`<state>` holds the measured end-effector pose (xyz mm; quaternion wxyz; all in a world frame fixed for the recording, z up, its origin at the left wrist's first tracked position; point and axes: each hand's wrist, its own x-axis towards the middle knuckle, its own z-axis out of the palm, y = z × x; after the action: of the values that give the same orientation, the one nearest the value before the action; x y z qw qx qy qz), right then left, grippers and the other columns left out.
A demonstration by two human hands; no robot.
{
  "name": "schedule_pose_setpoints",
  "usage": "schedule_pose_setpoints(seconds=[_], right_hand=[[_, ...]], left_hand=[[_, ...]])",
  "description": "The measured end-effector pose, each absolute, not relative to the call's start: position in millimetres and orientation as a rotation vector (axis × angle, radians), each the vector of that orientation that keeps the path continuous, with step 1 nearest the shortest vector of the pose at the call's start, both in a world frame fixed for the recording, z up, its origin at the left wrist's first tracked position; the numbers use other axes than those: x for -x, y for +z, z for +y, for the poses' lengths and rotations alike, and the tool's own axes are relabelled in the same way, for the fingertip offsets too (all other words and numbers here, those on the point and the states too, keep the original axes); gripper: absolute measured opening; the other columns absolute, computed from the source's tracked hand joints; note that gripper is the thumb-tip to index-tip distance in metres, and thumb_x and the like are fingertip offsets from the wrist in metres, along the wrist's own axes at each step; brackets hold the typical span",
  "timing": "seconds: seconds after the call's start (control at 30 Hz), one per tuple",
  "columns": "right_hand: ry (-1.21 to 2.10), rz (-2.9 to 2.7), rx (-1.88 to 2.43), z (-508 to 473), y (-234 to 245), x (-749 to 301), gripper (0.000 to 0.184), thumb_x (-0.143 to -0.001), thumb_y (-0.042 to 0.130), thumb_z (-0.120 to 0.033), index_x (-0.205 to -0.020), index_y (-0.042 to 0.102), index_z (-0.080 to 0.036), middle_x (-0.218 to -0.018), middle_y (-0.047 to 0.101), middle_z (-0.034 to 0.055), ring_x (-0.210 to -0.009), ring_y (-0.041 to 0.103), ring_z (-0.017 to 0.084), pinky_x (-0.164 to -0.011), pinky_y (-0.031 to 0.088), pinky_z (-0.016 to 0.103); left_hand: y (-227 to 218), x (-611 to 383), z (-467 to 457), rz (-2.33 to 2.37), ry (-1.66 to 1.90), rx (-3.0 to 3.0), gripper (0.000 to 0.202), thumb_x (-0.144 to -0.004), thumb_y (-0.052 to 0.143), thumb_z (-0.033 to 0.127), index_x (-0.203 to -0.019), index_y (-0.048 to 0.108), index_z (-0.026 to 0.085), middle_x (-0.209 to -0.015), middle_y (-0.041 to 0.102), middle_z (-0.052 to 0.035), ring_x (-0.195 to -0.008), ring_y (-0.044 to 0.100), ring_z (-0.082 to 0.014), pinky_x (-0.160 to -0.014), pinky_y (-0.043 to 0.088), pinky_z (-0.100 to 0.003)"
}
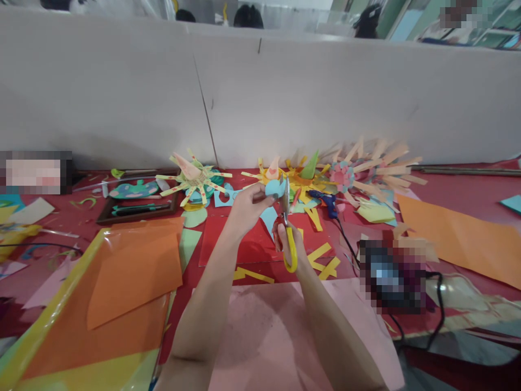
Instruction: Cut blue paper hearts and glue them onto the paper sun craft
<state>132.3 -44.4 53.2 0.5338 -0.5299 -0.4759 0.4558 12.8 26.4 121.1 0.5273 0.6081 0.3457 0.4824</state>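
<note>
Evidently the work is centred on a small light-blue paper piece (275,188), held up above the table between the person's two hands. The left hand (250,203) pinches it at its lower left edge, thumb against fingers, which seems meant to leave the opposite side free for the blades. The right hand (293,244) has its fingers wrapped around the yellow-and-red handles of a pair of scissors (286,202). Their points aim away from the body, probably because that keeps the blades upright alongside the paper. The blades look slightly parted, though whether they touch the paper cannot be told.

Beneath the hands lies a red sheet (228,239), with yellow paper strips (321,252) scattered at its near right, within easy reach. A light-blue offcut with a round hole (223,196) rests just left of the left hand. Beyond the right hand, a blue glue gun (329,205) lies with its cord trailing toward the near right, presumably to keep it off the working spot. Paper flowers with cone centres (191,171) stand along the white partition (122,81), apparently parked there out of the way.
</note>
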Motion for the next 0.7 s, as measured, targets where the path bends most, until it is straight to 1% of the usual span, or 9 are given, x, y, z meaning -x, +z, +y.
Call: schedule_pose_setpoints(seconds=[0.27, 0.53, 0.7], right_hand=[[1.040, -1.177, 1.271, -45.1, 54.2, -132.1, 0.037, -0.082, 0.051, -0.055, -0.072, 0.050, -0.019, -0.050, 0.042, -0.0016, -0.045, 0.041, 0.010, -0.039, 0.030, 0.023], [1.026, -1.202, 1.287, -46.2, 56.1, -133.0, 0.042, -0.081, 0.049, -0.060, -0.071, 0.049, -0.019, -0.051, 0.045, -0.0009, -0.044, 0.041, 0.010, -0.040, 0.030, 0.023], [1.023, -1.206, 1.300, -45.4, 50.9, -132.0, 0.042, -0.081, 0.047, -0.061, -0.072, 0.047, -0.020, -0.051, 0.041, -0.0029, -0.042, 0.038, 0.009, -0.039, 0.030, 0.023]], left_hand=[[122.9, -11.0, 26.6, 0.863, 1.139, -1.478, 0.015, -0.070, 0.064, 0.028, -0.075, 0.058, 0.016, -0.077, 0.065, -0.0009, -0.079, 0.063, -0.0147, -0.074, 0.050, -0.028], [124.5, -9.4, 26.9, 0.899, 1.140, -1.482, 0.028, -0.067, 0.068, 0.041, -0.070, 0.056, 0.016, -0.072, 0.063, -0.0005, -0.072, 0.062, -0.0145, -0.072, 0.049, -0.029], [124.3, -9.3, 26.4, 0.912, 1.135, -1.481, 0.028, -0.069, 0.066, 0.042, -0.071, 0.054, 0.016, -0.072, 0.062, 0.0003, -0.071, 0.061, -0.0136, -0.072, 0.049, -0.028]])
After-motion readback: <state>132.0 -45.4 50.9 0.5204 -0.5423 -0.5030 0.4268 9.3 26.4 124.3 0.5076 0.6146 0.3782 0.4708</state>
